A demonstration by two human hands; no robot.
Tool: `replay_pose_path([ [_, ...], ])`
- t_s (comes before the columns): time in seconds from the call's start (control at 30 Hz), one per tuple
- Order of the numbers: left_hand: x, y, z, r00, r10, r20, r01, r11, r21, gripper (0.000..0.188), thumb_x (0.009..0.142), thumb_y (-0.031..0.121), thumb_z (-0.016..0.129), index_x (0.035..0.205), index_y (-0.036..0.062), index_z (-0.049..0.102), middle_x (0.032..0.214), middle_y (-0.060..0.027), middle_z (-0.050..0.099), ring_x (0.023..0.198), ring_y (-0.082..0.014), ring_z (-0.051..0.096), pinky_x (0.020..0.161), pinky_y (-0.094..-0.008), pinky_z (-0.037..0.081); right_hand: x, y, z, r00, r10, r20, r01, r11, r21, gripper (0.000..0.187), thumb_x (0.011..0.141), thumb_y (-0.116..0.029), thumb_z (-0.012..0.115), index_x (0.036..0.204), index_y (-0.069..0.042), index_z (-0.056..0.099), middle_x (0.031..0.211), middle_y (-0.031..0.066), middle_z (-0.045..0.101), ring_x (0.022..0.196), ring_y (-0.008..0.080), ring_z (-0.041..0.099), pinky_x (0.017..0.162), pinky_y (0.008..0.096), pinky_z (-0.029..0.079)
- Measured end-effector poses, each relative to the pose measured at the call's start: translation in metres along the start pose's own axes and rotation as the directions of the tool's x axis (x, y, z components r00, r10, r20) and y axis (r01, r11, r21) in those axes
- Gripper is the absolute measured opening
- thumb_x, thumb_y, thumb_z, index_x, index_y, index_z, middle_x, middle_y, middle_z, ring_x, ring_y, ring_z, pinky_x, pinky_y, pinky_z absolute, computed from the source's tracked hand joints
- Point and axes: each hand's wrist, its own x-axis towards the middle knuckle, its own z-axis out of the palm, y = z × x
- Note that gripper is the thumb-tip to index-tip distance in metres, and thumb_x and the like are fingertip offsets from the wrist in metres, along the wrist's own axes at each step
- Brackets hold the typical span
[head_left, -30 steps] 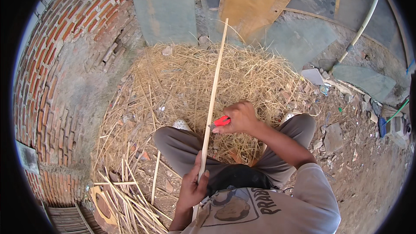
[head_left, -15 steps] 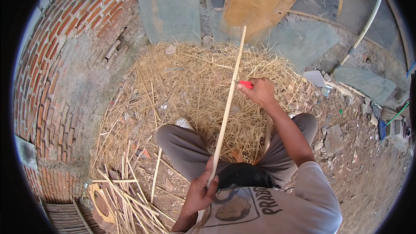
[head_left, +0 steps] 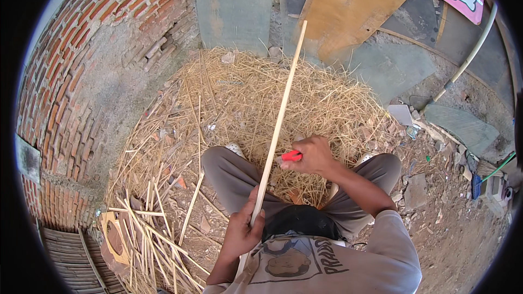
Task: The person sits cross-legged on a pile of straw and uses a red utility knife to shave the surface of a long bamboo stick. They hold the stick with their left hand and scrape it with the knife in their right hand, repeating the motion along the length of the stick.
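A long, pale strip of split bamboo or wood (head_left: 283,103) slants up and away from my lap. My left hand (head_left: 244,228) is closed around its near part, with the lower end running down beside my shirt. My right hand (head_left: 313,155) is shut on a small red-handled knife (head_left: 292,155), held just right of the strip's middle. What little shows of the blade is at the strip's edge; whether it cuts in cannot be made out.
Thin shavings (head_left: 261,98) heap beyond my crossed legs. A pile of pale strips (head_left: 158,239) lies at lower left, by a bamboo slat panel (head_left: 68,256). A brick wall (head_left: 65,103) rises at left; boards (head_left: 234,11) lean at the back. Rubble (head_left: 417,190) covers the right.
My right hand and the knife have come along the strip toward me, from its upper part to its middle. The left hand keeps its grip. The view has shifted slightly.
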Motion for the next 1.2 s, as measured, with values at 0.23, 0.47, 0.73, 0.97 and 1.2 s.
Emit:
replay_pose_path([
  [0.23,0.009,-0.003,0.01,0.994,0.096,-0.058,-0.096,0.995,0.008,0.052,0.09,0.003,0.051,0.141,0.0011,0.042,0.07,-0.0016,0.053,0.062,-0.0039,0.045,0.058,-0.0205,0.04,0.004,-0.009,-0.003,1.0,0.005,0.005,-0.005,0.999,0.047,0.061,0.067,-0.068,0.07,0.054,-0.01,0.057,0.049,0.0068,0.054,0.045,0.0284,0.056,0.047,0.0386,0.045],
  [0.47,0.023,0.002,0.01,0.992,0.038,-0.122,-0.036,0.999,0.014,0.049,0.089,0.003,0.054,0.137,-0.0006,0.047,0.067,-0.0034,0.055,0.056,-0.0031,0.044,0.053,-0.0204,0.04,-0.001,-0.003,-0.01,1.0,0.022,0.002,-0.022,1.0,0.018,0.061,0.066,-0.072,0.068,0.054,-0.013,0.059,0.046,0.0048,0.053,0.041,0.0246,0.055,0.047,0.0373,0.044],
  [0.73,0.028,-0.004,0.014,0.997,0.066,-0.045,-0.066,0.998,0.0,0.044,0.09,0.001,0.052,0.134,-0.0033,0.049,0.087,-0.0079,0.062,0.063,-0.0043,0.047,0.058,-0.0208,0.041,0.008,0.005,-0.001,0.991,-0.084,-0.109,0.08,0.996,-0.038,0.067,0.059,-0.074,0.07,0.048,-0.011,0.049,0.045,0.0039,0.048,0.04,0.0238,0.052,0.044,0.0373,0.043],
  [0.97,0.026,-0.008,0.017,0.998,0.068,-0.002,-0.068,0.997,-0.022,0.045,0.089,0.0,0.052,0.134,-0.0042,0.048,0.102,-0.0192,0.068,0.062,-0.004,0.049,0.056,-0.0223,0.043,0.021,0.043,-0.001,0.976,0.179,-0.127,-0.198,0.967,-0.159,0.07,0.064,-0.078,0.063,0.049,-0.011,0.052,0.042,0.0038,0.046,0.038,0.0224,0.051,0.042,0.0372,0.042],
  [1.2,0.023,-0.001,0.014,1.0,-0.026,0.012,0.026,0.999,-0.028,0.047,0.089,0.0,0.053,0.136,-0.0006,0.048,0.1,-0.0186,0.067,0.059,-0.0048,0.047,0.055,-0.0232,0.043,0.005,0.015,0.007,0.986,0.148,0.08,-0.135,0.979,-0.151,0.069,0.067,-0.08,0.06,0.055,-0.012,0.061,0.043,0.0045,0.052,0.04,0.0227,0.055,0.042,0.0338,0.042],
])
